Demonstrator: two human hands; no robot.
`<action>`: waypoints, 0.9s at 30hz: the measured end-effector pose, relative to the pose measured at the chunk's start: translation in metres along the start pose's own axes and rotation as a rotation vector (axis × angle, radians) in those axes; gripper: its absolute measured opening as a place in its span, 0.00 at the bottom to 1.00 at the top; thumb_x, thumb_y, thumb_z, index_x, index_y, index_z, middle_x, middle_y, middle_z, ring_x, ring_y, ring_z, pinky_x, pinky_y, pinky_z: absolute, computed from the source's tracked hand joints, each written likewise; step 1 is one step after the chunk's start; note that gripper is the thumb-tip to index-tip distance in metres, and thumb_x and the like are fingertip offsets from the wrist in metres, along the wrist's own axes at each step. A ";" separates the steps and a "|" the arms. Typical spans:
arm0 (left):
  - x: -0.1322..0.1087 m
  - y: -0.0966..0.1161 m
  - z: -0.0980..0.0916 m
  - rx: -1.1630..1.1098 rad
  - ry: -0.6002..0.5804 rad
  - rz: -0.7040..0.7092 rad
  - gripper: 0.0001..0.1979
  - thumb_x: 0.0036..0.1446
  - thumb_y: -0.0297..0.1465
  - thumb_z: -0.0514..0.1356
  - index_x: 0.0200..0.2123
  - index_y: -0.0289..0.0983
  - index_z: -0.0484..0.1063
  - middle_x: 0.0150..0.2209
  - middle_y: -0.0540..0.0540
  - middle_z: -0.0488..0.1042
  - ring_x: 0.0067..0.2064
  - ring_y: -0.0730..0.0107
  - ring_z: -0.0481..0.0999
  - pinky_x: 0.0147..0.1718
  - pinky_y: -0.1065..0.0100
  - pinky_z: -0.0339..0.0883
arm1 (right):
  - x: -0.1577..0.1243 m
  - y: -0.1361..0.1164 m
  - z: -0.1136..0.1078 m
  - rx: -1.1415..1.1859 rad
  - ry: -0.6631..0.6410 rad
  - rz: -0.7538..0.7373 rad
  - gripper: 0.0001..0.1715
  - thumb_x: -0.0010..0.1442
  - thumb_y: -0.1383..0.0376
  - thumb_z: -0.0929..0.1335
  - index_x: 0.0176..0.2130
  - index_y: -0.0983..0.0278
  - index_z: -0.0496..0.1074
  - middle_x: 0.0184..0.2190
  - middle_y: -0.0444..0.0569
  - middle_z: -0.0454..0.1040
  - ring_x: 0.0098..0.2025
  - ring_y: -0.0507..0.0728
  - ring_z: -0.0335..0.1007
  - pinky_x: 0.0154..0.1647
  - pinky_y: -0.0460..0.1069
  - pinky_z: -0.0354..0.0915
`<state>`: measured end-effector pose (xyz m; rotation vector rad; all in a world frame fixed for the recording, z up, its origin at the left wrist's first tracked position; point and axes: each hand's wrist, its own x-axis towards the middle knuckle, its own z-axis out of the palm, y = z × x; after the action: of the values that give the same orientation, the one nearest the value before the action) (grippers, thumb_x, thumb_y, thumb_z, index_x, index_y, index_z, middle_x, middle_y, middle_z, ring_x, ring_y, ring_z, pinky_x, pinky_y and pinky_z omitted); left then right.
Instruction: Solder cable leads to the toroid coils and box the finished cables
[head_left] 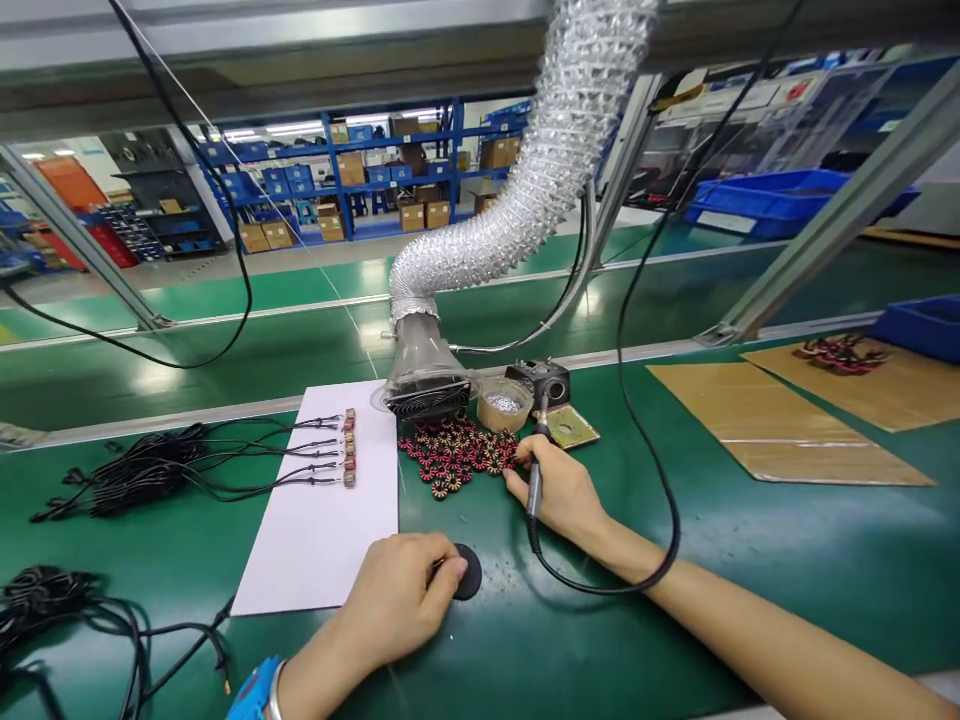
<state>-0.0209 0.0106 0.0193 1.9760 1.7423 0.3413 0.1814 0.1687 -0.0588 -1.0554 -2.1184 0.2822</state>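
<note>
Green workbench [750, 530]: white paper sheet [315, 540], wound toroid coils [450, 458], black cable bundles [142, 475], cardboard sheets [787, 420].

A loose heap of red-and-copper toroid coils [454, 458] just beside an upright, corded pen-shaped tool [534, 490]

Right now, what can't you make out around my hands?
Head view only:
Round black object: left hand hides much of it; full shape unclear.
Slim black pen-shaped tool: tip too small to make out.
Red-and-black ring coils: right hand covers one edge; count unclear.
Small parts on black wire ends: too small to identify.
Black cable bundle: cut off by left edge.
</note>
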 end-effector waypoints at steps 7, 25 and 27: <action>-0.006 -0.011 0.002 0.015 -0.010 -0.071 0.14 0.58 0.35 0.56 0.47 0.41 0.70 0.33 0.48 0.78 0.30 0.64 0.76 0.28 0.67 0.60 | -0.028 -0.048 -0.020 0.211 -0.003 -0.185 0.13 0.55 0.68 0.68 0.37 0.59 0.59 0.34 0.46 0.73 0.33 0.55 0.72 0.37 0.50 0.69; -0.005 -0.011 0.014 0.011 -0.127 -0.042 0.22 0.57 0.32 0.56 0.55 0.39 0.63 0.42 0.43 0.79 0.40 0.55 0.80 0.37 0.58 0.72 | -0.045 -0.077 -0.007 0.514 -0.388 -0.300 0.19 0.56 0.74 0.65 0.46 0.59 0.61 0.36 0.48 0.74 0.37 0.57 0.70 0.38 0.52 0.70; -0.005 -0.011 0.014 0.010 -0.137 -0.061 0.21 0.57 0.33 0.57 0.54 0.39 0.64 0.41 0.44 0.80 0.39 0.54 0.80 0.37 0.57 0.72 | -0.044 -0.076 -0.007 0.540 -0.412 -0.296 0.21 0.56 0.76 0.64 0.47 0.59 0.61 0.36 0.48 0.74 0.37 0.57 0.70 0.38 0.52 0.70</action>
<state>-0.0240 0.0042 0.0023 1.9013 1.7165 0.1728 0.1580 0.0859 -0.0392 -0.3823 -2.3183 0.9269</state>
